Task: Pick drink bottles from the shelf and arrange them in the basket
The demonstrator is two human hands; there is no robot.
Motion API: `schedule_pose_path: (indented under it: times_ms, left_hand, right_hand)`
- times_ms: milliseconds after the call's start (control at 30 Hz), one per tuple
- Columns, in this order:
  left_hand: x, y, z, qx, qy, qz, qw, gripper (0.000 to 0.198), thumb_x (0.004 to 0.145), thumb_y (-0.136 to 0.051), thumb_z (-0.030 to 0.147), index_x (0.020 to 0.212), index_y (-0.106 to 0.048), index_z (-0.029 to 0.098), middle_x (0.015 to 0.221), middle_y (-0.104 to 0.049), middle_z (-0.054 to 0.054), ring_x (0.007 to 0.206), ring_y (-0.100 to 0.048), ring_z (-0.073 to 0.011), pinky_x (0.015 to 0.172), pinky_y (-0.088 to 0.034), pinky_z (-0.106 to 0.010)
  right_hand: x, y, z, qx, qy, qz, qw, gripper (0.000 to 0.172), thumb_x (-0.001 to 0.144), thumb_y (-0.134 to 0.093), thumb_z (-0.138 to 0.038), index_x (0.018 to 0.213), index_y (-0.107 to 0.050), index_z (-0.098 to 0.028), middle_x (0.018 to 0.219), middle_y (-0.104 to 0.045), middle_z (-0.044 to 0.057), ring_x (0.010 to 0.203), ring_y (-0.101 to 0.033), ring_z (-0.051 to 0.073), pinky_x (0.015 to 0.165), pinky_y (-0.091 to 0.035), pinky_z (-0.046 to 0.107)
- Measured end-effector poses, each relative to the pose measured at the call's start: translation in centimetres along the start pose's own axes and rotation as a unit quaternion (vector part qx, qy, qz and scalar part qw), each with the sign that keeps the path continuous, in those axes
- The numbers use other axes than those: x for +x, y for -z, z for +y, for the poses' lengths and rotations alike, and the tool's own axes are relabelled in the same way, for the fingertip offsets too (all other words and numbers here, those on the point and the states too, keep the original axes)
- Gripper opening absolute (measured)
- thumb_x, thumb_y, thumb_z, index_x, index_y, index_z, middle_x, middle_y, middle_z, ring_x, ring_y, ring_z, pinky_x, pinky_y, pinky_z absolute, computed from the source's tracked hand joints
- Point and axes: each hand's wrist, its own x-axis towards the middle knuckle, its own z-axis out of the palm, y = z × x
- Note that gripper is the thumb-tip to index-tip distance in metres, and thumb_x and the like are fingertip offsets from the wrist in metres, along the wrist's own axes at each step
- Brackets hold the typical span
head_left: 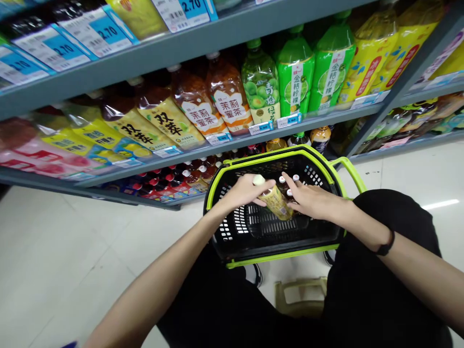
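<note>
Blue price tags on the top shelf edge, at eleven o'clock, read 2.70. Yellow-labelled bottles read 双萃; brown tea bottles 茉莉蜜茶; green bottles at one o'clock 金桔柠檬.

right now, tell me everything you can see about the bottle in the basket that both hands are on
The small clear plastic bottle with a yellow label holds amber liquid and has a pale, cream-coloured cap. It lies tilted inside the black plastic shopping basket with a lime-green rim, cap toward the left and up. The left hand grips its cap end, the right hand rests on its lower end. Several white-capped bottles stand just behind it. The label's print is too small to read.
</note>
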Motion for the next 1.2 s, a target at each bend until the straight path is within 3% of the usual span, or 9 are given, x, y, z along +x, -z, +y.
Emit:
schedule_pose_path:
  times_ms: [133, 200, 300, 367, 467, 567, 833, 1200]
  left_hand:
    - [1.6, -3.8, -2.6, 0.163, 0.018, -0.075, 0.984, 0.04, 0.08, -0.079, 0.054, 0.077, -0.066, 0.016, 0.08, -0.074, -0.009, 0.058, -0.073, -0.0259, 0.045, -0.049, -0.026]
    - [2.7, -5.6, -4.5, 0.21, 0.021, -0.101, 0.972, 0.035, 0.08, -0.079, 0.049, 0.077, -0.066, 0.017, 0.077, -0.074, -0.007, 0.06, -0.073, -0.0251, 0.05, -0.05, -0.027]
    - [4.2, -7.9, -8.4, 0.266, 0.024, -0.096, 0.959, 0.031, 0.08, -0.081, 0.042, 0.077, -0.066, 0.015, 0.075, -0.072, -0.011, 0.073, -0.074, -0.0291, 0.066, -0.055, -0.032]
    - [5.0, -9.0, -11.2, 0.296, 0.022, -0.093, 0.95, 0.029, 0.085, -0.077, 0.038, 0.083, -0.068, 0.011, 0.085, -0.072, -0.015, 0.088, -0.073, -0.0321, 0.079, -0.056, -0.038]
    - [5.8, -10.0, -15.0, 0.311, 0.015, -0.112, 0.944, 0.032, 0.088, -0.076, 0.033, 0.106, -0.068, 0.009, 0.107, -0.072, -0.015, 0.104, -0.069, -0.0284, 0.094, -0.054, -0.043]
    - [6.3, -10.0, -17.1, 0.311, 0.016, -0.128, 0.942, 0.037, 0.089, -0.076, 0.03, 0.119, -0.066, 0.011, 0.12, -0.068, -0.013, 0.112, -0.066, -0.0247, 0.102, -0.052, -0.045]
    - [7.9, -10.7, -18.0, 0.278, 0.075, -0.07, 0.955, 0.036, 0.098, -0.066, 0.029, 0.129, -0.063, 0.011, 0.122, -0.068, -0.013, 0.113, -0.066, -0.0244, 0.101, -0.053, -0.045]
    - [8.4, -11.6, -17.5, 0.183, 0.094, -0.039, 0.978, 0.035, 0.1, -0.062, 0.036, 0.124, -0.064, 0.01, 0.117, -0.069, -0.012, 0.105, -0.067, -0.0217, 0.097, -0.053, -0.041]
  right_hand:
    - [-0.3, 0.9, 0.6, -0.008, 0.001, -0.007, 1.0, 0.077, 0.106, -0.043, -0.032, 0.167, -0.004, -0.005, 0.155, -0.043, 0.029, 0.125, -0.061, 0.042, 0.099, -0.052, 0.05]
    - [-0.4, 1.2, 0.5, -0.014, -0.018, -0.032, 0.999, 0.074, 0.106, -0.042, -0.032, 0.167, -0.009, -0.004, 0.151, -0.048, 0.029, 0.124, -0.062, 0.041, 0.098, -0.051, 0.048]
    - [-0.4, 1.4, 0.2, -0.014, -0.035, -0.076, 0.996, 0.073, 0.106, -0.044, -0.03, 0.165, -0.014, -0.001, 0.145, -0.054, 0.03, 0.125, -0.062, 0.041, 0.1, -0.05, 0.047]
    - [-0.5, 1.4, 0.0, -0.01, -0.032, -0.1, 0.994, 0.068, 0.106, -0.046, -0.029, 0.163, -0.023, -0.001, 0.139, -0.059, 0.029, 0.124, -0.064, 0.04, 0.099, -0.05, 0.046]
    - [-0.6, 1.5, -0.2, -0.006, -0.025, -0.114, 0.993, 0.057, 0.105, -0.049, -0.03, 0.154, -0.04, -0.003, 0.128, -0.066, 0.025, 0.119, -0.067, 0.04, 0.096, -0.051, 0.045]
    - [-0.8, 1.6, -0.2, -0.004, -0.016, -0.106, 0.994, 0.053, 0.105, -0.05, -0.03, 0.149, -0.045, -0.001, 0.128, -0.066, 0.026, 0.122, -0.065, 0.04, 0.099, -0.05, 0.047]
    - [-1.0, 2.0, -0.4, 0.015, -0.02, -0.108, 0.994, 0.05, 0.106, -0.05, -0.034, 0.143, -0.051, 0.0, 0.128, -0.067, 0.026, 0.121, -0.065, 0.04, 0.098, -0.052, 0.046]
    - [-0.7, 1.8, -0.2, -0.013, -0.021, -0.131, 0.991, 0.05, 0.108, -0.046, -0.036, 0.143, -0.055, -0.002, 0.124, -0.068, 0.026, 0.118, -0.067, 0.04, 0.097, -0.051, 0.045]
